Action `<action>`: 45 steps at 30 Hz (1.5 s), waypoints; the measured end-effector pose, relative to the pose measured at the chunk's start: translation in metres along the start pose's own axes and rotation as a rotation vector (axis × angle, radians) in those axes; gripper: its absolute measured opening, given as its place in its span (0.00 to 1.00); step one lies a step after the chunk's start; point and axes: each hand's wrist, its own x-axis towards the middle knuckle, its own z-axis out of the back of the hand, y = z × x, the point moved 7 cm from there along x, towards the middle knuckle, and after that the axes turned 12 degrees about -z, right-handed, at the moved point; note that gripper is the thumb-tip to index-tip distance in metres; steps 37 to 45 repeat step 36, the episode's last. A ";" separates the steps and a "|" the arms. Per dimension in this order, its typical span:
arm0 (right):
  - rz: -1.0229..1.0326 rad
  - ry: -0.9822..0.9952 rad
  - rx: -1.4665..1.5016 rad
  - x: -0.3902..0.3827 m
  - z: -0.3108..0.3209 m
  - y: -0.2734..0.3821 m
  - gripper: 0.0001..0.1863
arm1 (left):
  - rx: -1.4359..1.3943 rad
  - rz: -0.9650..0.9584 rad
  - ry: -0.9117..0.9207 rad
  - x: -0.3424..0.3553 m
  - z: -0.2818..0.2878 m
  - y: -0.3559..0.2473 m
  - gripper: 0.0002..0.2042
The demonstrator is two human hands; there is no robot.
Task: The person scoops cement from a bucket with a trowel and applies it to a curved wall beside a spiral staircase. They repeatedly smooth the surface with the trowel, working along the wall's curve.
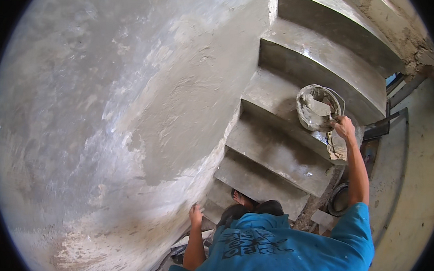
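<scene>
My right hand (344, 127) is closed round the handle of a trowel (320, 108), whose flat blade lies inside a bucket (304, 115). Grey wet mortar (314, 122) coats the bucket's inside, and its thin wire handle leans to the right. The bucket stands on a concrete step. Down by the lower part of the wall, my left hand (196, 214) has its fingers curled in, with nothing visible in them. Whether it touches the wall I cannot tell. A patch of fresh grey plaster (189, 95) covers the middle of the wall (71, 108) on my left.
Concrete stairs (275, 148) climb ahead, and one sandalled foot (239, 197) shows on a lower step. Right of the stairs sit a dark round bucket (339, 200) and a pale flat slab (324, 219). A wall (410, 185) runs along the far right.
</scene>
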 end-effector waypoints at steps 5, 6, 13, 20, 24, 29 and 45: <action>-0.021 -0.075 0.203 -0.014 -0.017 -0.035 0.27 | -0.156 0.182 -0.115 -0.013 0.020 0.066 0.17; -0.018 -0.110 0.272 -0.012 -0.019 -0.038 0.27 | 0.427 -0.177 0.104 -0.007 0.017 0.053 0.16; -0.052 -0.282 0.461 -0.032 -0.056 -0.066 0.23 | 1.086 -0.287 0.512 -0.090 0.035 0.108 0.12; -0.048 -0.067 0.846 -0.048 -0.084 -0.051 0.21 | 0.573 -0.020 -0.028 -0.050 0.038 0.057 0.17; -0.026 0.020 0.926 -0.069 -0.091 -0.026 0.17 | 0.372 -0.358 0.048 -0.037 0.009 -0.066 0.20; 0.046 0.116 1.137 -0.134 -0.100 0.034 0.13 | 0.504 -0.732 0.096 -0.050 -0.009 -0.225 0.20; 0.116 0.333 1.215 -0.255 -0.147 0.142 0.17 | 0.773 -1.435 0.070 -0.097 0.009 -0.444 0.25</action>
